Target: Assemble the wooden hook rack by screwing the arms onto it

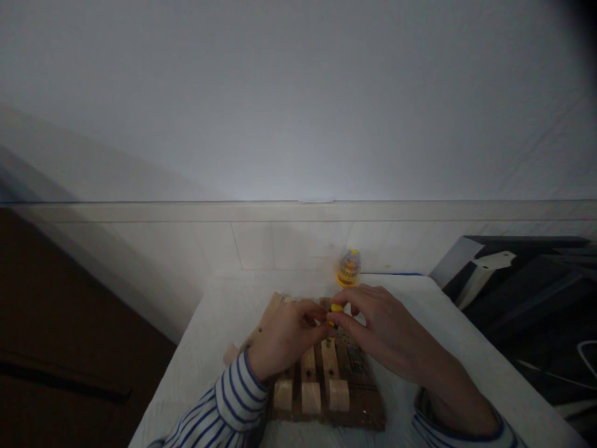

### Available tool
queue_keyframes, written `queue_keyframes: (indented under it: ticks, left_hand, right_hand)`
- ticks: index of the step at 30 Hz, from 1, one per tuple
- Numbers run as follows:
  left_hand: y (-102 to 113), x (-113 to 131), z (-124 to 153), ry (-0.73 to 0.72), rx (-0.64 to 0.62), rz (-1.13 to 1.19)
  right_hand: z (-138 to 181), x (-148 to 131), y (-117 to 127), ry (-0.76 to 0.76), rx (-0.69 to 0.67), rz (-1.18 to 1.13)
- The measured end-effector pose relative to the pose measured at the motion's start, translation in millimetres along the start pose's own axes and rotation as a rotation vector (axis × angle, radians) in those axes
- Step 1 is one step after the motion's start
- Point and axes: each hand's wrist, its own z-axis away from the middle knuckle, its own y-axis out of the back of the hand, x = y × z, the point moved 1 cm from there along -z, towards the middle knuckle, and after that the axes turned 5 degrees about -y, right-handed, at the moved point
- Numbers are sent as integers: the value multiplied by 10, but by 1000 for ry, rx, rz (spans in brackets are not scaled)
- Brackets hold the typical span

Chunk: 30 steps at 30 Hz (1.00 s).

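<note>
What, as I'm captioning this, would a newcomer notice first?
Probably the small yellow piece pinched in the right hand, beside the left hand, over a brown slab. Then three pale wooden blocks in a row at the slab's near end. Behind the hands, a yellow-based container stands toward the table's far edge.

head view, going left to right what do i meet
Left striped sleeve, left hand, small yellow piece at the fingertips, right hand, pale bracket
</note>
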Motion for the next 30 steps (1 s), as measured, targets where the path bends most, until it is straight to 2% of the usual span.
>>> queue_keyframes:
  ticks: [3,8,11,14,19,25,30]
  left_hand:
    - [-56,-13,6,55,67,-40]
    - [-96,5,8,87,91,-135]
    - [-90,1,10,78,101,-148]
    - [-95,-27,4,83,102,-153]
    - [-101,-44,-1,97,67,-110]
    - [-38,46,3,2,-59,-18]
    - [-24,52,-8,-46,-96,49]
  right_hand:
    - [-3,-25,-12,-18,10,19]
    - [17,-45,-15,-17,16,0]
    - [36,-31,7,19,28,-43]
    - [35,-14,29,86,-34,-99]
    - [0,31,36,82,-78,-139]
    - [1,53,18,37,-14,-62]
    - [13,50,-5,15,24,-12]
